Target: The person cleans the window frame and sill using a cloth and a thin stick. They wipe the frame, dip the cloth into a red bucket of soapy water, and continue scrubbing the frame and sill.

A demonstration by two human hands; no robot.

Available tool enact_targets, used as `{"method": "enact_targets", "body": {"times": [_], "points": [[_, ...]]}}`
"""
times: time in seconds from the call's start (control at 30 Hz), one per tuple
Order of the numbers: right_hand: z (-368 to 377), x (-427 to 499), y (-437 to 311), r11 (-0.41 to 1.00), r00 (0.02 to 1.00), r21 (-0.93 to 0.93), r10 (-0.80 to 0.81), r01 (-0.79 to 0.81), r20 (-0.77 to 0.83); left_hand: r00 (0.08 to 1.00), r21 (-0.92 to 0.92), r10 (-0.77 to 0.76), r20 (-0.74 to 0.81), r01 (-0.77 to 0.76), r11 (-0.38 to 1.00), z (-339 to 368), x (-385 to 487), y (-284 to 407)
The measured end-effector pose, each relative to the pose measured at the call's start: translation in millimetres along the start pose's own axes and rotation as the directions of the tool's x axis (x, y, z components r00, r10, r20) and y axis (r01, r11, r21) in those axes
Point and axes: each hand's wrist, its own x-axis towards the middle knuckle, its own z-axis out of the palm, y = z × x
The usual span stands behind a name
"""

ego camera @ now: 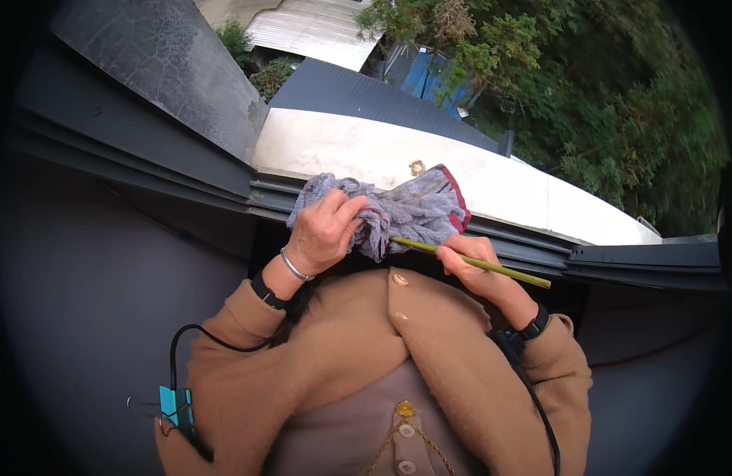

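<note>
A crumpled grey cloth (416, 208) with a dark red border lies over the metal window track (514, 253), partly on the white ledge (354, 140) outside. My left hand (324, 229) grips a bunched part of this cloth between thumb and fingers. In my right hand (476, 265) is a thin yellow-green stick (514, 275), held near its middle. Its far tip points left and meets the edge of the cloth; whether it goes into the folds I cannot tell. The track beneath the cloth is hidden.
Dark window frame members (134, 149) run along the left, with a grey pane (169, 65) above. Beyond the ledge lie a dark corrugated roof (366, 89) and trees (610, 119). A black cable (184, 333) is held at my sleeve by a teal binder clip (175, 404).
</note>
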Motion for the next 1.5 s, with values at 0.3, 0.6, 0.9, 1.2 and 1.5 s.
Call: {"method": "enact_targets", "body": {"times": [0.3,0.6,0.9,1.2,1.5], "points": [[49,77,-26,0.866,0.877,-0.171,-0.479,0.469,-0.020,0.969,-0.018,-0.108,-0.222,0.106,0.994,-53,23,-27],[-49,11,-6,0.797,0.824,0.464,-0.072,0.386,-0.562,0.808,-0.064,0.107,-0.579,-0.177,0.982,-116,140,-6],[-76,-88,35,0.828,0.634,0.396,0.065,0.397,-0.771,0.939,-0.151,0.127,-0.320,-0.183,0.971,-63,168,64],[-67,-150,65,0.884,0.593,0.380,0.157,0.272,-0.790,0.954,-0.395,0.293,0.061,-0.246,0.885,99,118,145],[-74,-207,80,0.973,0.667,0.225,0.130,0.058,-0.734,0.805,-0.309,0.407,0.432,-0.292,0.905,145,91,145]]}}
